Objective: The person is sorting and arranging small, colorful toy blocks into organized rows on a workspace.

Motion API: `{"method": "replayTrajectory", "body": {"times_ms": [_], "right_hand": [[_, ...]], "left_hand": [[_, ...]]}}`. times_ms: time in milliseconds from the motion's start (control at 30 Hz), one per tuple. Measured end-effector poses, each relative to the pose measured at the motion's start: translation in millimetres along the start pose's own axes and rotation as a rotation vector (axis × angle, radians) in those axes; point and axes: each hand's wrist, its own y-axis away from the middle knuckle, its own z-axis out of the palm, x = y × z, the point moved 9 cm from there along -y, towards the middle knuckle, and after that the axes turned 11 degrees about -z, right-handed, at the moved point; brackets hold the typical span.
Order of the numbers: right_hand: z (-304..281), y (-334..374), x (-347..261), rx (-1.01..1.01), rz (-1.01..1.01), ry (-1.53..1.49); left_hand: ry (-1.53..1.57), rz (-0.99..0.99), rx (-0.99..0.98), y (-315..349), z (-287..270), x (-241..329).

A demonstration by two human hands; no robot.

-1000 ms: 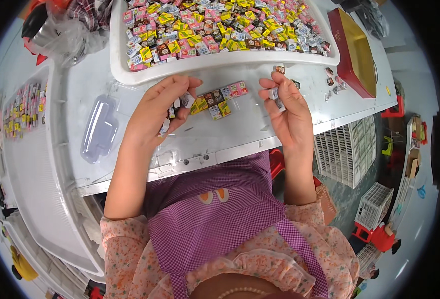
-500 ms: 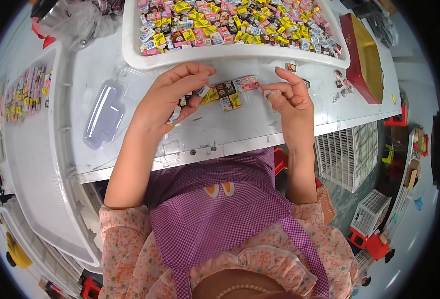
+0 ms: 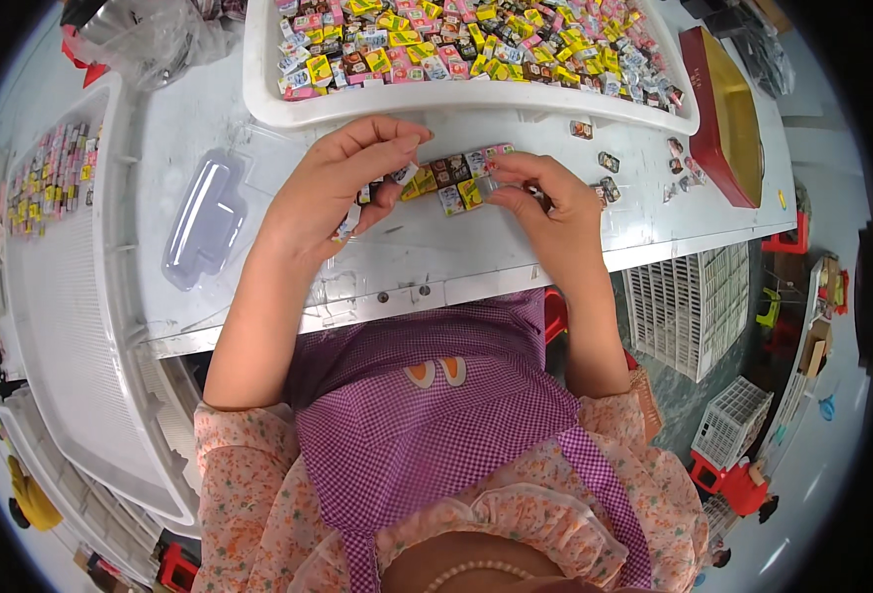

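Boxes (image 3: pixel 397 49) with printed labels in pink, yellow, dark brown and white are heaped in the white tray (image 3: pixel 466 101); the same colours are repeated on the small block of boxes (image 3: pixel 451 172) laid out on the table (image 3: pixel 357 287), between the two hands; the lettering on these labels is too small to be made out. By the left hand (image 3: pixel 323 188) a few small boxes (image 3: pixel 349 221) are held in a narrow, curled grip, pale faces showing between the fingers; by the right hand (image 3: pixel 555 203) a small grey-sided box (image 3: pixel 487 185) is pinched between thumb and forefinger at the block's right end, and something dark is partly hidden under the other fingers. Since the frame half a second ago, the right hand has been brought leftward from beside the block to its edge, so that its pink end is now partly covered; more of the loose dark boxes (image 3: pixel 609 161) on the right has been uncovered; the left hand's grip has been kept nearly unchanged. At the left, a clear plastic shell (image 3: pixel 204 222) is left lying on the table; at the right, a red box with a gold inside (image 3: pixel 728 119) is seen.
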Motion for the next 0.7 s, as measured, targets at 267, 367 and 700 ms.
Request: {"method": "replayTrajectory", "body": {"times_ms": [267,367,700], "right_hand": [[13.1,-1.6,10.6,-0.019,-0.027,0.0],[11.0,-3.3,6.0,-0.005,-0.082,0.082],[-27.0,-3.7,11.3,0.18,0.049,-0.259]], "left_hand": [[-0.024,-0.008,0.017,1.7,1.6,0.8],[-0.032,-0.009,0.021,2.5,1.4,0.9],[-0.059,-0.028,0.055,2.8,-0.6,0.3]]}}
